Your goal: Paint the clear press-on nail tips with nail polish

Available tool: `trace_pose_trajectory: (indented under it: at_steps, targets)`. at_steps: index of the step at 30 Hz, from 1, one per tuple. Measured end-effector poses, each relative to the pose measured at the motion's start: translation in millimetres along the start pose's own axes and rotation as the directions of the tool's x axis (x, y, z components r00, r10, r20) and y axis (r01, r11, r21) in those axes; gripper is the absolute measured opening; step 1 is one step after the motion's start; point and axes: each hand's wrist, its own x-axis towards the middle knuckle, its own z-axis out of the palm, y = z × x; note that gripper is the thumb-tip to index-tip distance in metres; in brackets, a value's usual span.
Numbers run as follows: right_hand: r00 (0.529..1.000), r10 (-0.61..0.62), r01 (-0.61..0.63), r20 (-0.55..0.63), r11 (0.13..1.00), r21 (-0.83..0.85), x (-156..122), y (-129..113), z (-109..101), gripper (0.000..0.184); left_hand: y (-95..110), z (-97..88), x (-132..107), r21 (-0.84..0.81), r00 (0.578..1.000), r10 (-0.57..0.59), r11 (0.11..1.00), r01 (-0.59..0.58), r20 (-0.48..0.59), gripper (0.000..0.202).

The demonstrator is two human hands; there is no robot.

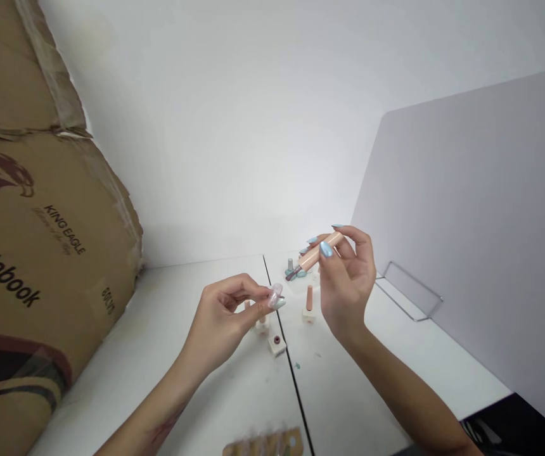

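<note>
My left hand (227,310) pinches a pale pinkish, see-through false nail (275,294) between thumb and forefinger. To its right, my right hand (348,278) grips the peach cap of a nail polish brush (319,251). The dark brush tip points down and left toward the false nail, apart from it. Below, an open polish bottle (277,343) with a dark neck stands on the white table. Another bottle with a peach cap (309,304) stands between my hands, and more bottles are partly hidden behind my left hand.
A large cardboard box (54,240) rises at the left. A grey panel (481,228) stands at the right with a wire stand (410,291) by it. Small teal items and a grey-capped bottle (290,265) sit at the back. A brown holder (263,444) lies at the front edge.
</note>
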Motion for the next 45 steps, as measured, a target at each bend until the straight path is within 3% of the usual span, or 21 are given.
trace_pose_trajectory:
  at_steps: [6, 15, 21, 25, 29, 31, 35, 37, 42, 45]
  targets:
    - [0.959, -0.197, 0.206, 0.204, 0.978, -0.021, -5.2, -5.4, 4.9, 0.029, 2.5, 0.3, 2.3, 0.083, 0.996, 0.082, 0.994, -0.077, -0.048, 0.012]
    - [0.991, -0.126, 0.129, 0.042, 0.987, -0.096, 0.0, -2.8, 2.5, 0.024, 1.1, -0.1, -0.9, 0.142, 0.992, 0.106, 0.985, -0.095, -0.074, 0.011]
    - [0.923, -0.251, 0.284, 0.291, 0.956, -0.077, -4.1, -4.5, 0.7, 0.028, 5.1, 2.5, 0.6, 0.200, 0.989, 0.129, 0.973, -0.112, -0.075, 0.010]
    - [0.975, -0.150, 0.172, 0.162, 0.977, -0.127, -1.4, -3.8, 1.0, 0.026, 3.8, 2.8, -2.1, 0.244, 0.985, 0.145, 0.962, -0.119, -0.089, 0.009]
    - [0.989, -0.130, 0.138, 0.069, 0.980, -0.144, 3.5, -5.1, 1.1, 0.022, 1.8, 1.7, -2.6, 0.275, 0.980, 0.172, 0.951, -0.139, -0.098, 0.008]
    - [0.982, -0.161, 0.172, 0.094, 0.977, -0.123, 3.5, -6.0, 0.8, 0.023, 2.2, 1.6, -1.8, 0.304, 0.977, 0.188, 0.941, -0.149, -0.103, 0.008]
    - [0.932, -0.224, 0.260, 0.284, 0.961, -0.094, -0.9, -5.0, -0.4, 0.030, 4.0, 2.6, -1.4, 0.366, 0.971, 0.220, 0.914, -0.173, -0.092, 0.008]
    - [0.917, -0.231, 0.277, 0.324, 0.955, -0.105, -2.2, -3.0, -0.8, 0.032, 3.7, 2.7, -2.4, 0.395, 0.967, 0.241, 0.899, -0.188, -0.087, 0.009]
    - [0.973, -0.185, 0.209, 0.141, 0.960, -0.184, 2.0, -2.3, 0.5, 0.027, -1.5, 0.5, -4.5, 0.446, 0.946, 0.312, 0.861, -0.244, -0.083, 0.006]
    - [0.974, -0.203, 0.219, 0.098, 0.958, -0.183, 4.0, -4.8, 1.2, 0.025, -4.4, -1.0, -3.7, 0.461, 0.938, 0.337, 0.847, -0.266, -0.077, 0.006]
